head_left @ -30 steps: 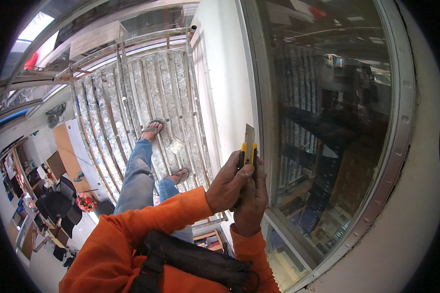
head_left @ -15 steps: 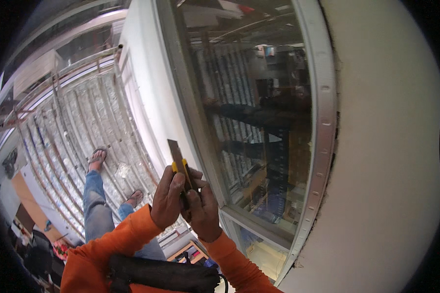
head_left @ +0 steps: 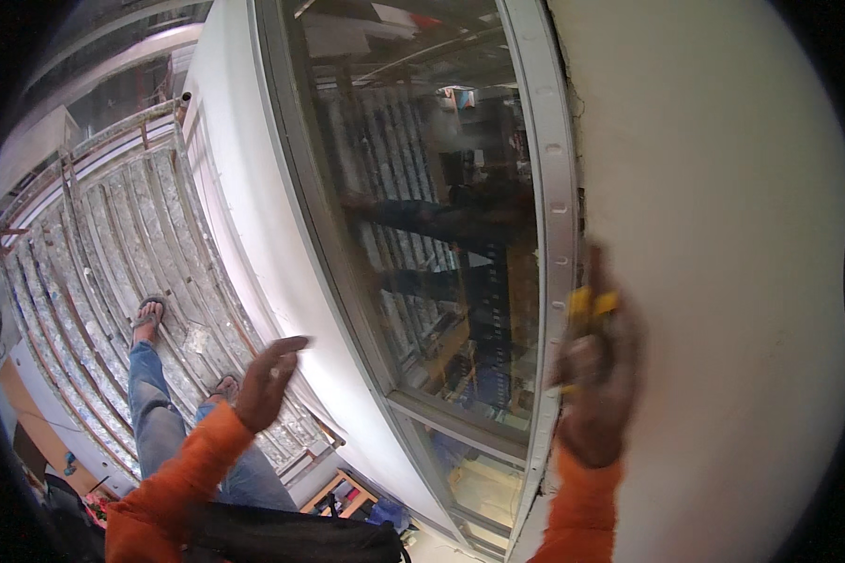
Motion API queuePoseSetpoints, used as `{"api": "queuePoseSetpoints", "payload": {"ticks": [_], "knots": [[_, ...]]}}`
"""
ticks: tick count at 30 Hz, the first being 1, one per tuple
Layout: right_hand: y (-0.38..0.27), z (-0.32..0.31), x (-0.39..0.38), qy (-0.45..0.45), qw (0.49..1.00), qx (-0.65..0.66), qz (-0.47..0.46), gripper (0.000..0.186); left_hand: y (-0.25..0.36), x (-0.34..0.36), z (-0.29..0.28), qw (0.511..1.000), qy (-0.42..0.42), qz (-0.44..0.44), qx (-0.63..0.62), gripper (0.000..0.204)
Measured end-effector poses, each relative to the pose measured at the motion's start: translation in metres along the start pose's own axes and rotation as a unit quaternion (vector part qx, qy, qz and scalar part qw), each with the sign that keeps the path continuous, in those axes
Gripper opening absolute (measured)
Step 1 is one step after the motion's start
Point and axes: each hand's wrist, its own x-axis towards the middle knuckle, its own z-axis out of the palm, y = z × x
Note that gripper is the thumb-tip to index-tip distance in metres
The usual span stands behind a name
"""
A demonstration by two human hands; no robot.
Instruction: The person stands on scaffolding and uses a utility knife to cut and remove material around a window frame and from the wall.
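My right hand point(head_left: 599, 394), smeared by motion, is closed around a yellow-and-black utility knife point(head_left: 593, 302). Its blade points upward, close to the right side of the metal window frame point(head_left: 556, 202), where a dark, rough gap meets the wall. Whether the blade touches the gap cannot be made out. My left hand point(head_left: 268, 387) is held in the air left of the window, in front of the white side panel. Its fingers are loosely stretched out and nothing shows in them.
A dark window pane point(head_left: 432, 225) with reflections fills the middle. Cream wall point(head_left: 714, 281) lies to the right. My sandalled feet point(head_left: 148, 314) stand on a slatted, stained platform point(head_left: 113, 272) at left. A black bag point(head_left: 291, 535) hangs at my front.
My hands have come apart. The right has carried the utility knife rightward to the frame's right edge, while the left has let go and moved left. The view has shifted to the right.
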Motion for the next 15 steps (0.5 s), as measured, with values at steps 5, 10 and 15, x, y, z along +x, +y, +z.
{"api": "queuePoseSetpoints", "payload": {"ticks": [5,10,15], "knots": [[-0.043,-0.07,0.048,-0.011,0.959,-0.28,-0.051,0.045,-0.164,-0.109,-0.08,0.88,-0.02,-0.238,0.411,0.037],[-0.045,-0.065,0.064,-0.04,0.936,-0.337,-0.098,0.042,-0.259,-0.208,-0.123,0.729,-0.174,-0.299,0.591,0.042],[-0.048,-0.058,0.067,-0.031,0.915,-0.387,-0.113,0.046,-0.232,-0.181,-0.11,0.768,-0.127,-0.373,0.505,0.047]]}}
